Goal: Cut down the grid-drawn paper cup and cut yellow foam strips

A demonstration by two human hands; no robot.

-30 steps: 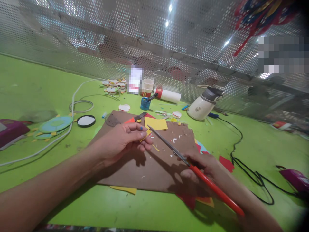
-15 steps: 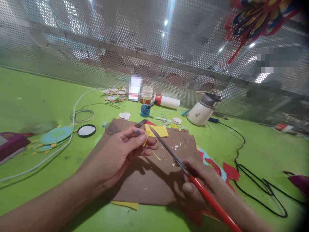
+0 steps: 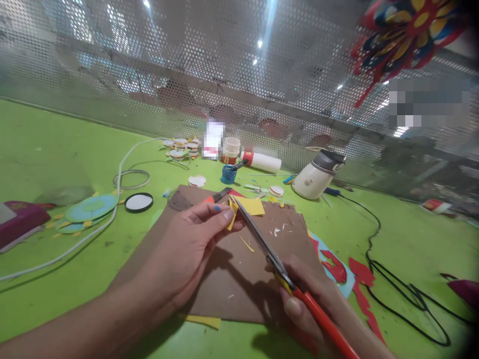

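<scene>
My left hand (image 3: 187, 249) pinches a small yellow paper piece (image 3: 232, 215) between thumb and fingers, above a brown cardboard sheet (image 3: 239, 279). My right hand (image 3: 314, 306) grips red-handled scissors (image 3: 262, 244); their metal blades reach up and left to the yellow piece and meet it at the fingertips. A larger yellow paper square (image 3: 251, 205) lies on the cardboard just behind the blades. Small paper clippings are scattered over the cardboard.
On the green table: a white kettle-like pot (image 3: 316, 174), a glue bottle (image 3: 262, 161) on its side, a blue paint pot (image 3: 227, 173), a round mirror (image 3: 138, 202), blue paper discs (image 3: 90, 208), red cut-outs (image 3: 346, 271), a black cable (image 3: 396, 289), a white cable (image 3: 75, 239). Perforated metal wall behind.
The scissor blades have closed in on the yellow piece in my left hand. Both hands sit a little lower and nearer in view; the camera has tilted up slightly.
</scene>
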